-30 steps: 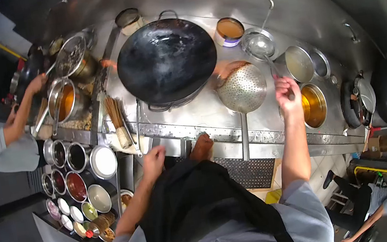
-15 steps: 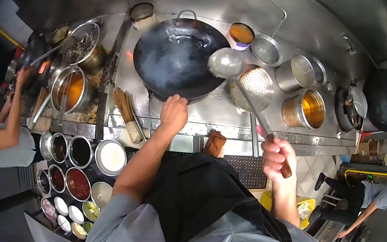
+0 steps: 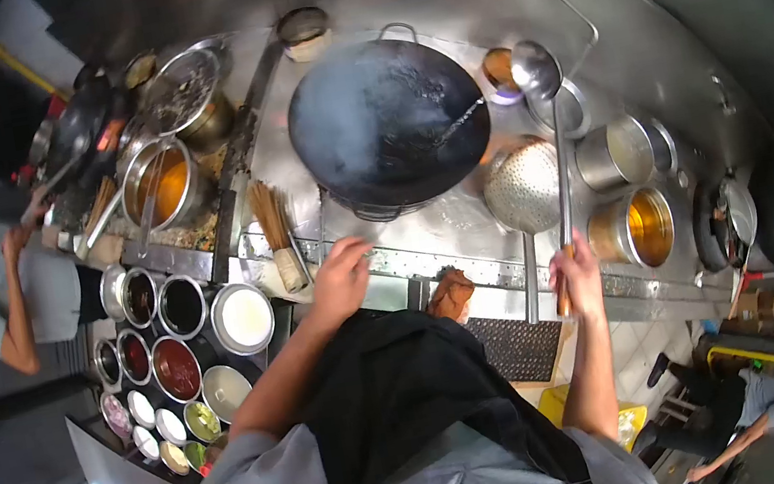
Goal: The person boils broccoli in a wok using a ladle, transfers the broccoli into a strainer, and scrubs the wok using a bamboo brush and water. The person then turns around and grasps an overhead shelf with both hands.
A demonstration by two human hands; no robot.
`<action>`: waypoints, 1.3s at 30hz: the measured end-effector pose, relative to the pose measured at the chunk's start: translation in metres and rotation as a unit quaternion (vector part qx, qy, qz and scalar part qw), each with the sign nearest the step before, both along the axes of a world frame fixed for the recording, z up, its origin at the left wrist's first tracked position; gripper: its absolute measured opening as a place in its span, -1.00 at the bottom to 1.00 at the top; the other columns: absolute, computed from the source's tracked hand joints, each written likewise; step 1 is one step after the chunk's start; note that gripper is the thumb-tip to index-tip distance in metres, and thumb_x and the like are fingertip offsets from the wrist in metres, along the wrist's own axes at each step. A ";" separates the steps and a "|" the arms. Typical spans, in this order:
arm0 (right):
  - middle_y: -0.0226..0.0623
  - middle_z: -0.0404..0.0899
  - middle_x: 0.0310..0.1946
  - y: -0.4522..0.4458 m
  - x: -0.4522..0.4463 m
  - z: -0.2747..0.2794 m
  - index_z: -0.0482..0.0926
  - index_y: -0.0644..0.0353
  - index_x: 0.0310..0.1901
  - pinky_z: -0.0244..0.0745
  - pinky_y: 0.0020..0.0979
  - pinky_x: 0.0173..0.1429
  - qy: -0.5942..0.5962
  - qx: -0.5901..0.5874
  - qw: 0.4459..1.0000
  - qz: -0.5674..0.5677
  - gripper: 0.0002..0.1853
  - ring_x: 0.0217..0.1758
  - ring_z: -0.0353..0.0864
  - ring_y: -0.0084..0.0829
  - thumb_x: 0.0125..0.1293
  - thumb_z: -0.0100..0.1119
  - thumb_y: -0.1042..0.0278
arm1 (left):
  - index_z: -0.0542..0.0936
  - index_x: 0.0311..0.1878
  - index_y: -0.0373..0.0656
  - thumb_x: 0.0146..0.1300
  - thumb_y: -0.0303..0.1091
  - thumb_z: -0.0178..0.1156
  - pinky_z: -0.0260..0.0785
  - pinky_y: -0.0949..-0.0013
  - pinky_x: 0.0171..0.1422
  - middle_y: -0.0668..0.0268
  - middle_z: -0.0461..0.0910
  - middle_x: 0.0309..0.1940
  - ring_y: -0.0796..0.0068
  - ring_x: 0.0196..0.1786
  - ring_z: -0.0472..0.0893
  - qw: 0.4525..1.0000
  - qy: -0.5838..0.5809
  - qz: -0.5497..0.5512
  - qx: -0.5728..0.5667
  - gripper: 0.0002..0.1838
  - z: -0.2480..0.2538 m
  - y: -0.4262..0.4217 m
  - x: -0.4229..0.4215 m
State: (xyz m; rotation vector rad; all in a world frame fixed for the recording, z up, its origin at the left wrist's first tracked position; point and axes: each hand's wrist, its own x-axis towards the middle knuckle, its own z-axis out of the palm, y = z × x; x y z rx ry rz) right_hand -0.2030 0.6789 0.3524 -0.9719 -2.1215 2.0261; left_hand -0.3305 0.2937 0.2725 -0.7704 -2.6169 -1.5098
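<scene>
My right hand [image 3: 577,275] is wrapped round the wooden grip of a long ladle [image 3: 561,164]. The ladle's bowl is up beside the tin of orange-brown contents [image 3: 499,72], to the right of the wok. Smoke rises from the dark wok [image 3: 394,155], and a thin streak of liquid crosses its right side. My left hand [image 3: 340,280] is just short of the wok's near handle, apart from it, with fingers loosely spread and nothing in them. A perforated strainer [image 3: 525,185] lies between the wok and the ladle shaft.
A bamboo brush [image 3: 276,229] stands left of the wok. Pots, one with amber liquid [image 3: 650,228], line the right counter. Several sauce containers [image 3: 176,367] stand at my left. One co-worker [image 3: 9,287] cooks at far left; another person [image 3: 738,409] bends at lower right.
My left hand has come off the wok's near handle. The ladle has swung from the wok's right rim up and right towards the tin. A liquid streak now shows in the wok.
</scene>
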 end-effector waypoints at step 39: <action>-0.39 0.37 -0.39 -0.081 0.050 0.087 0.24 0.36 0.39 0.33 -0.52 -0.69 0.079 -0.571 0.816 -0.032 -0.47 -0.60 0.36 -0.64 0.44 0.02 0.40 | -0.23 0.64 -0.03 0.12 0.02 0.41 0.41 -0.02 0.35 -0.31 0.27 0.33 -0.26 0.24 0.53 0.853 -0.321 0.213 -0.352 0.22 -0.139 -0.108 -0.039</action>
